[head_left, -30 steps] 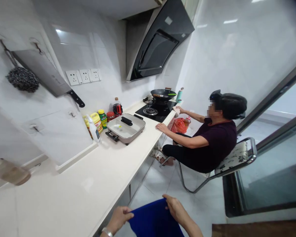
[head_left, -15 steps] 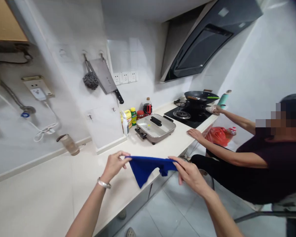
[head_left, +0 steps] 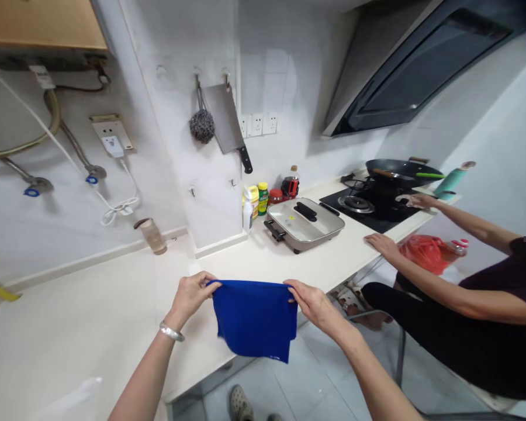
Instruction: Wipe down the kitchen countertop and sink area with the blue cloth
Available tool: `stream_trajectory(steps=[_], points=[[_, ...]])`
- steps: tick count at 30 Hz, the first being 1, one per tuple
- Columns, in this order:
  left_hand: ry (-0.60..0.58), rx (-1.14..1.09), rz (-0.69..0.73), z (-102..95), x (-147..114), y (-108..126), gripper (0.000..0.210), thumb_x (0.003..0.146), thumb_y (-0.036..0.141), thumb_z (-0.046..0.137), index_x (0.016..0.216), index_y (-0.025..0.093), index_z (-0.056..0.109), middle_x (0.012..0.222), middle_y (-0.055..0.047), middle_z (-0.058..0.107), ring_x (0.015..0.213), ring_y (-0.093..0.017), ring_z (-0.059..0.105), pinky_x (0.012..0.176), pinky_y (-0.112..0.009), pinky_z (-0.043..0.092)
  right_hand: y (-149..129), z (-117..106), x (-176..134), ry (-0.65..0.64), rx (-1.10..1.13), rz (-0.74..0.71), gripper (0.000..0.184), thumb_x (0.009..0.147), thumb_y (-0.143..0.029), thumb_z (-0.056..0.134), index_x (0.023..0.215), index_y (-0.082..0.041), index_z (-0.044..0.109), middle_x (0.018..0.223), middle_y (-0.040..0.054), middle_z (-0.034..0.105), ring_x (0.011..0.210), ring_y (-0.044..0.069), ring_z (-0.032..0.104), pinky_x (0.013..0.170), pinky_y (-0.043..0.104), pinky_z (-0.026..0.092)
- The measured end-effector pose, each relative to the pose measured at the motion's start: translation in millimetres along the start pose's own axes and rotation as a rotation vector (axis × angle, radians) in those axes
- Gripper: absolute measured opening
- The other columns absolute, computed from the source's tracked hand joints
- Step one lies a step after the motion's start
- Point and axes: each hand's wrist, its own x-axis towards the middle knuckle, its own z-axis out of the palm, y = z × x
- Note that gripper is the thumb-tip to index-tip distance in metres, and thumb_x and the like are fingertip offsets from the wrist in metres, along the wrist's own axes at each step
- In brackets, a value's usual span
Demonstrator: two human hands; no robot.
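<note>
A blue cloth (head_left: 254, 318) hangs spread between my two hands, its top edge stretched nearly level. My left hand (head_left: 193, 297) pinches the upper left corner between thumb and fingers; a silver bangle is on that wrist. The upper right corner is pinched by my right hand (head_left: 310, 304). The cloth hangs over the front edge of the white counter (head_left: 114, 327), with its lower part in front of the floor. Beyond it on the counter stands a lidded electric pan (head_left: 305, 225).
Bottles and jars (head_left: 263, 199) stand behind the pan. A cleaver (head_left: 225, 120) and a steel scrubber (head_left: 202, 126) hang on the wall. A tumbler (head_left: 152, 235) stands at left. At right, a seated person (head_left: 473, 298) wipes near the stove (head_left: 372, 207), which bears a wok (head_left: 398, 169).
The cloth, bunched and folded before, now hangs down flat and open between my hands. My view has turned left. The seated person's hand still rests on the counter edge.
</note>
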Motion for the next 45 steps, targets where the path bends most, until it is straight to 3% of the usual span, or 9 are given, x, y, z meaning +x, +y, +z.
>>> stream_trajectory(steps=[4, 11, 15, 21, 27, 31, 36, 41, 45], points=[[0.057, -0.038, -0.041, 1.4, 7, -15, 0.032, 0.078, 0.051, 0.07, 0.085, 0.02, 0.073, 0.067, 0.0, 0.074, 0.064, -0.015, 0.071, 0.063, -0.025, 0.058, -1, 7, 18, 0.075, -0.204, -0.059, 0.035, 0.103, -0.03, 0.033, 0.125, -0.018, 0.058, 0.103, 0.009, 0.073, 0.087, 0.019, 0.071, 0.084, 0.034, 0.059], [0.355, 0.274, 0.275, -26.8, 12, 3, 0.023, 0.086, 0.044, 0.067, 0.093, 0.023, 0.075, 0.086, 0.003, 0.078, 0.071, -0.01, 0.069, 0.076, -0.021, 0.056, -28, -15, 46, 0.367, -0.253, -0.196, 0.033, 0.101, -0.023, 0.042, 0.13, -0.018, 0.056, 0.123, 0.009, 0.069, 0.111, 0.018, 0.066, 0.099, 0.035, 0.055], [0.17, 0.393, 0.278, -1.9, -6, -45, 0.023, 0.09, 0.039, 0.061, 0.101, 0.023, 0.073, 0.095, 0.0, 0.078, 0.079, -0.013, 0.071, 0.08, -0.024, 0.057, -7, 26, 26, 0.269, -0.185, -0.147, 0.034, 0.1, -0.017, 0.042, 0.131, -0.019, 0.056, 0.139, 0.0099, 0.06, 0.123, 0.018, 0.061, 0.105, 0.035, 0.053], [-0.202, 0.449, 0.076, 64.9, -79, -132, 0.021, 0.093, 0.035, 0.055, 0.098, 0.023, 0.071, 0.096, -0.005, 0.079, 0.086, -0.019, 0.073, 0.077, -0.029, 0.059, 40, 126, -54, -0.163, -0.176, 0.112, 0.049, 0.09, -0.001, 0.036, 0.128, -0.019, 0.06, 0.134, 0.0098, 0.064, 0.104, 0.019, 0.07, 0.087, 0.034, 0.061], [-0.244, 0.379, 0.027, 73.9, -117, -140, 0.023, 0.095, 0.036, 0.051, 0.103, 0.024, 0.069, 0.103, -0.005, 0.077, 0.094, -0.018, 0.073, 0.085, -0.03, 0.059, 42, 147, -103, -0.065, 0.192, 0.265, 0.049, 0.094, -0.011, 0.033, 0.136, -0.025, 0.054, 0.14, 0.0086, 0.059, 0.089, 0.013, 0.072, 0.076, 0.027, 0.063], [-0.327, 0.349, -0.085, 61.5, -103, -125, 0.024, 0.094, 0.039, 0.051, 0.101, 0.026, 0.07, 0.096, -0.002, 0.077, 0.082, -0.016, 0.072, 0.076, -0.028, 0.058, 44, 144, -94, -0.041, 0.25, 0.298, 0.039, 0.101, -0.027, 0.034, 0.132, -0.021, 0.056, 0.12, 0.0101, 0.07, 0.066, 0.012, 0.069, 0.07, 0.028, 0.062], [-0.294, 0.343, -0.132, 45.2, -49, -111, 0.025, 0.093, 0.044, 0.052, 0.104, 0.03, 0.07, 0.095, 0.003, 0.078, 0.074, -0.015, 0.071, 0.073, -0.027, 0.055, 58, 129, -28, 0.042, 0.208, 0.275, 0.037, 0.101, -0.04, 0.038, 0.123, -0.022, 0.063, 0.086, 0.0044, 0.074, 0.059, 0.015, 0.067, 0.066, 0.029, 0.059], [-0.066, 0.391, -0.145, 42.8, 21, -117, 0.03, 0.094, 0.041, 0.049, 0.112, 0.026, 0.067, 0.101, -0.003, 0.077, 0.083, -0.019, 0.073, 0.078, -0.033, 0.059, 86, 123, 56, 0.193, 0.146, 0.257, 0.04, 0.1, -0.04, 0.037, 0.127, -0.02, 0.059, 0.101, 0.0082, 0.073, 0.065, 0.015, 0.068, 0.073, 0.033, 0.061], [0.071, 0.399, -0.094, 65.8, 40, -131, 0.043, 0.097, 0.039, 0.041, 0.132, 0.02, 0.056, 0.135, -0.013, 0.064, 0.124, -0.025, 0.061, 0.105, -0.045, 0.051, 95, 157, 71, 0.404, -0.061, 0.254, 0.05, 0.1, -0.033, 0.034, 0.145, -0.015, 0.041, 0.136, 0.0201, 0.058, 0.112, 0.027, 0.065, 0.096, 0.05, 0.056]])
